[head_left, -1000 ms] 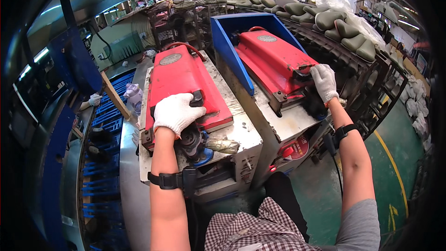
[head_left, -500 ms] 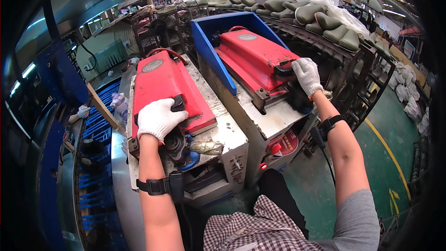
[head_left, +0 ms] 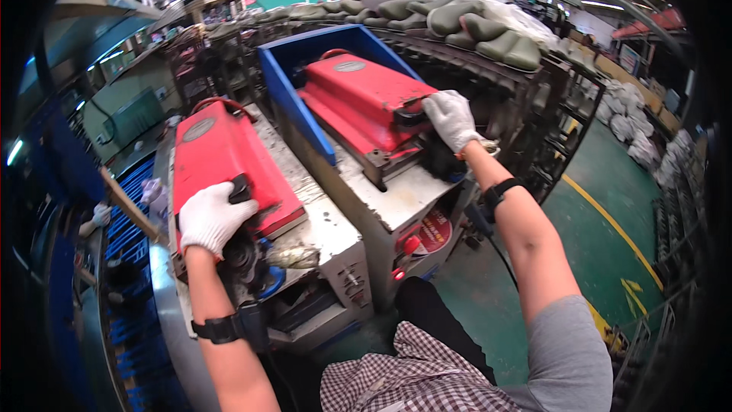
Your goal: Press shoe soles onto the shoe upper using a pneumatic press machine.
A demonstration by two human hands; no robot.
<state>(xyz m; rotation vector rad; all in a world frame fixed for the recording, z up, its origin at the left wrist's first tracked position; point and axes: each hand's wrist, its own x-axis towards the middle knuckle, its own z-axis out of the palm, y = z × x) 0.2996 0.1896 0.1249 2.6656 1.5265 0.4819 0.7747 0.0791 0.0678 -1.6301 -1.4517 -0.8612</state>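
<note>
Two red machine covers sit side by side on worn white machine bodies. My left hand (head_left: 212,219), in a white knit glove, is closed at the front of the left red cover (head_left: 221,156), around its black handle (head_left: 241,188). Some of its fingers are hidden behind the cover's edge. At the front corner of the right red cover (head_left: 366,91), my right hand (head_left: 451,120), gloved too, grips another black handle (head_left: 410,118). Below the left cover are a dark round clamp part and a blue ring (head_left: 272,281), beside a worn, wrapped piece (head_left: 293,257).
A blue guard (head_left: 297,99) surrounds the right cover on its left and back. Olive-green boot-shaped pieces (head_left: 457,23) lie heaped on a rack behind. Below the right machine's top is a red button (head_left: 412,245). A co-worker's gloved hand (head_left: 101,215) shows at far left.
The whole scene has shifted left in the picture as my head turned right. Both hands stay at the same handles, and the covers look unmoved.
</note>
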